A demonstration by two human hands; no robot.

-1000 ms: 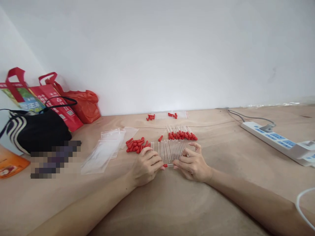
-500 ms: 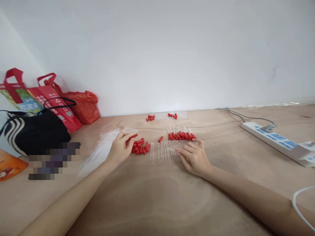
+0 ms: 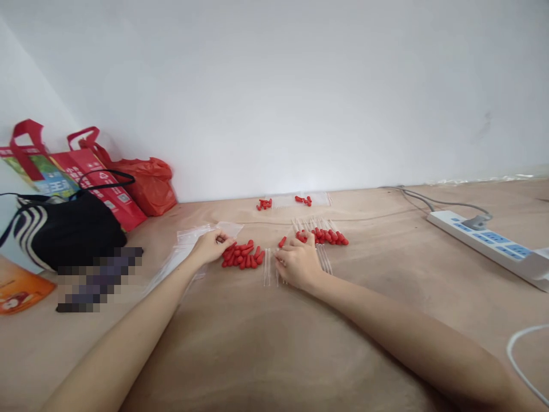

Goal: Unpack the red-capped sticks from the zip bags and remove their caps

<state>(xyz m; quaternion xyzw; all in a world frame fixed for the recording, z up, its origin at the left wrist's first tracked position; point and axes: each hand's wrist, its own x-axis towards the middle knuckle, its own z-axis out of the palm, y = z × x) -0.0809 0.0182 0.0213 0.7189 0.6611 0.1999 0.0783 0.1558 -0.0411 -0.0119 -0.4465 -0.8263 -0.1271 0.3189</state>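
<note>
My left hand (image 3: pixel 211 247) is closed, its thumb and fingers curled together at the left edge of a pile of red rubber dropper bulbs (image 3: pixel 243 257). What it pinches, if anything, cannot be made out. Over the row of clear dropper tubes (image 3: pixel 268 268) lies my right hand (image 3: pixel 299 263), fingers bent down and closed; their tips and anything in them are hidden. One single red bulb (image 3: pixel 282 241) rests just beyond its fingertips. Behind that hand, several tubes fitted with red bulbs (image 3: pixel 330 236) lie side by side, bulbs toward me.
Clear plastic bags (image 3: pixel 182 252) lie left of the pile. Near the wall are more small red bulbs (image 3: pixel 264 203) and a flat clear bag (image 3: pixel 281 200). A white power strip (image 3: pixel 484 240) stands right; shopping bags (image 3: pixel 148 186) and a black bag (image 3: pixel 81 229) crowd the left.
My right hand has moved left across the tube row, and the clear tube it held no longer shows. My left hand has drawn slightly back; the red bulb at its fingertips is no longer distinct.
</note>
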